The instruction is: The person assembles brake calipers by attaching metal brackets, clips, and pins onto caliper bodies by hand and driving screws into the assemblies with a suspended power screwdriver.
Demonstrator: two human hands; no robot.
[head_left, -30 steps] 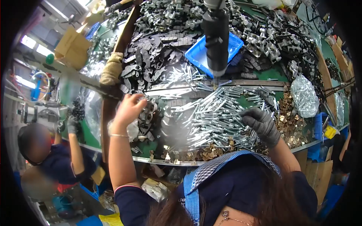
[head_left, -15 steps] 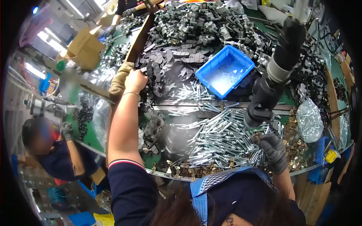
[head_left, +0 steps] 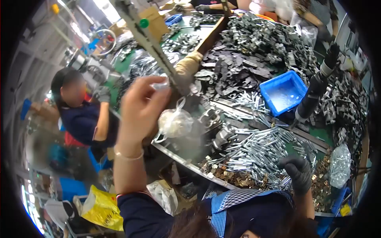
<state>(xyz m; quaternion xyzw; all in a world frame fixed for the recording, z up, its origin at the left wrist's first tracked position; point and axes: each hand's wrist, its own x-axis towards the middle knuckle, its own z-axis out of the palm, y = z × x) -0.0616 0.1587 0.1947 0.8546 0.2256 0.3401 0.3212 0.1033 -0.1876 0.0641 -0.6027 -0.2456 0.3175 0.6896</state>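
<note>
My left hand [head_left: 145, 105], bare and blurred by motion, is raised at the left over the bench edge. Its thumb and fingers curl toward each other, with a small pale, shiny thing at the fingertips that I cannot make out. Just right of it is a knotted clear plastic bag [head_left: 175, 122] with whitish contents. My right hand [head_left: 297, 172], in a grey glove, has its fingers curled at the right side of a heap of silver metal pins [head_left: 258, 148]; what it holds, if anything, is hidden. Small brass-coloured clips [head_left: 234, 174] lie along the near edge.
A blue plastic bin [head_left: 283, 93] stands behind the pins. A black hanging tool [head_left: 315, 93] reaches down beside it. Grey metal parts [head_left: 254, 39] pile up at the back. A padded divider [head_left: 188, 63] runs along the left. A co-worker [head_left: 81, 107] works at the left.
The view has swung left. My left hand has come away from the padded divider and moved left toward the bench edge. My right hand stays by the pins, now farther from the hanging tool.
</note>
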